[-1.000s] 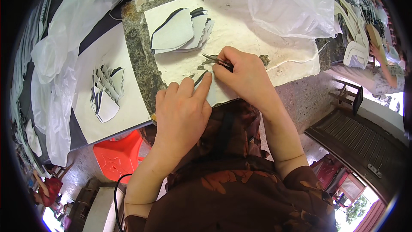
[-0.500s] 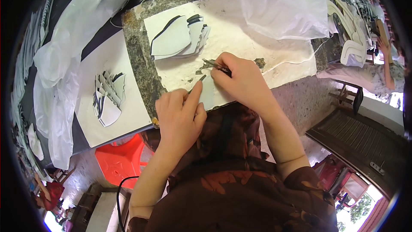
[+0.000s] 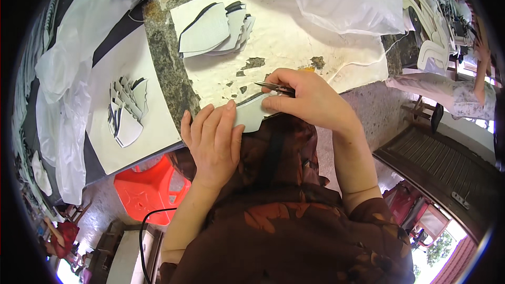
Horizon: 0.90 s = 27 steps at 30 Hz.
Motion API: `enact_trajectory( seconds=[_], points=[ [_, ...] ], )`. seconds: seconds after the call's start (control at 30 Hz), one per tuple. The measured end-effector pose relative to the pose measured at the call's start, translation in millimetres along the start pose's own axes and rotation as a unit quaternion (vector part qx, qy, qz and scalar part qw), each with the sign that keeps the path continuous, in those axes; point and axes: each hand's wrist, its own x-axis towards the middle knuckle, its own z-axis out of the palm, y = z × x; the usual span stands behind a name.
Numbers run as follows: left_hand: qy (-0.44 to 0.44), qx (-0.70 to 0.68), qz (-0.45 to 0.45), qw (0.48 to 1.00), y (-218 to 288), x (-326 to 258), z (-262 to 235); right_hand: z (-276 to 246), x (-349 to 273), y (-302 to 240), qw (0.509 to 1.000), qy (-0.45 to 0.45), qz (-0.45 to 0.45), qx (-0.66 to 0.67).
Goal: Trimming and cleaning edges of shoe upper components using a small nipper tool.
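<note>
A pale grey-white cut piece with a dark edge (image 3: pixel 250 114) lies at the near edge of the worktop, partly under my fingers. My left hand (image 3: pixel 213 139) rests with its fingers stretched out, the index fingertip on the piece's left end. Over the right end, my right hand (image 3: pixel 313 97) holds a small pointed dark metal tool (image 3: pixel 279 89); whether it is snips or tweezers I cannot tell. Its tip points left above the dark edge, and my right thumb touches the piece. Beyond lies a fanned stack of similar pieces (image 3: pixel 208 31).
A worn white sheet (image 3: pixel 294 37) covers the stone slab (image 3: pixel 168 68). On a white board (image 3: pixel 102 150) at left sits another stack of pieces (image 3: pixel 128 118). Plastic sheeting (image 3: pixel 347 5) lies at the far side, more plastic (image 3: pixel 66 87) at left. A red stool (image 3: pixel 142 189) stands below; another person (image 3: pixel 468 97) is at right.
The piece has turned and shifted, so more of it and its dark edge shows. My left hand has moved slightly left and flattened; the tool now points further left.
</note>
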Motion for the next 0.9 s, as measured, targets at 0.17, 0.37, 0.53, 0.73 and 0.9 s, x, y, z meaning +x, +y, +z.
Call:
enact_trajectory(
  seconds=[0.17,0.37,0.53,0.73,0.9],
  points=[
    [0.023,0.002,0.017,1.0,-5,-7,8,10,-2,8,0.999,0.031,-0.03,-0.033],
    [0.099,0.001,-0.008,0.995,-6,-23,20,19,-7,13,0.996,0.07,-0.044,0.02],
    [0.074,-0.003,-0.037,0.997,-1,-20,15,12,-12,4,0.998,-0.019,-0.003,0.068],
    [0.018,-0.066,-0.08,0.994,10,0,-10,13,-11,13,0.997,-0.018,-0.064,0.048],
    [-0.089,-0.24,-0.158,0.954,3,20,-42,13,-12,6,0.991,-0.031,-0.08,0.098]
  ],
)
